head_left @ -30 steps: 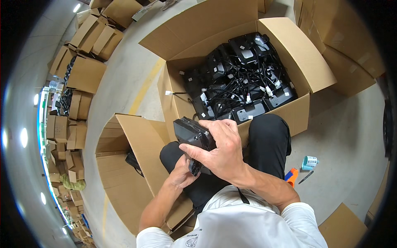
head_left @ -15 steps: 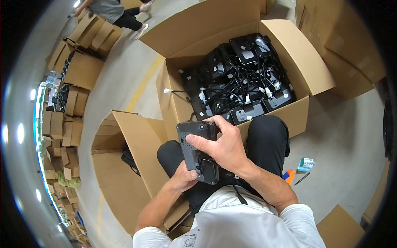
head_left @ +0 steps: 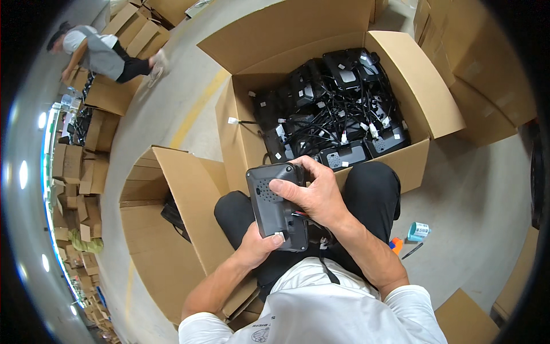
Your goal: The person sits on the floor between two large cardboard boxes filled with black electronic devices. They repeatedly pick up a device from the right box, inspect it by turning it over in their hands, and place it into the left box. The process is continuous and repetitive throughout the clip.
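Note:
A black plastic electronic device with a patch of small round holes on its face is held up between both hands over my lap. My right hand grips its upper right edge, thumb on the face beside the holes and fingers behind. My left hand holds the lower left corner, its thumb by a small white patch at the bottom edge. Thin cables, one reddish, run along the device's right side. Just beyond, an open cardboard box holds many similar black devices and tangled black cables with white connectors.
A second open carton with something black inside stands left. On the floor to the right lie a cyan tape roll, an orange tool and a black pen. A person walks far left among stacked cartons.
The device has turned in my hands, so its perforated face shows more fully. Both hands still hold it. The walking person has moved left and further into view.

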A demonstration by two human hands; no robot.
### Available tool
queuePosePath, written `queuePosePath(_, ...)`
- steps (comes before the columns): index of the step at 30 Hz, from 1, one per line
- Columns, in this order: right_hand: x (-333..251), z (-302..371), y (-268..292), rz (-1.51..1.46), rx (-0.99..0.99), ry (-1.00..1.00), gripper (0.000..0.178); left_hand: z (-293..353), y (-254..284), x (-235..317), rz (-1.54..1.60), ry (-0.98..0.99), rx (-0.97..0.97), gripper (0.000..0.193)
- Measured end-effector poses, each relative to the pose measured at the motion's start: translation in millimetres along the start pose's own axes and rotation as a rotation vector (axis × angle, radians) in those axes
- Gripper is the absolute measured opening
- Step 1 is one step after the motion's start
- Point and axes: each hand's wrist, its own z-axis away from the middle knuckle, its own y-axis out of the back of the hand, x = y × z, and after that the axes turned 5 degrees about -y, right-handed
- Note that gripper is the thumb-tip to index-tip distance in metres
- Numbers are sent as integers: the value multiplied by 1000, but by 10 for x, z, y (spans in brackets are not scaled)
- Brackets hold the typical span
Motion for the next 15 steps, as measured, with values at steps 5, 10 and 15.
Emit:
queuePosePath(5, 154, -71, 107, -167, -128, -47, 52, 18, -133, 163, -378, -44, 96, 80)
queuePosePath(10, 237, -92, 139, -240, -198, -76, 55, 47, -130, 125, -482, -117, 173, 68)
queuePosePath(15, 270, -97, 154, -286, -242, -85, 66, 66, -133, 149, -593, -148, 209, 67)
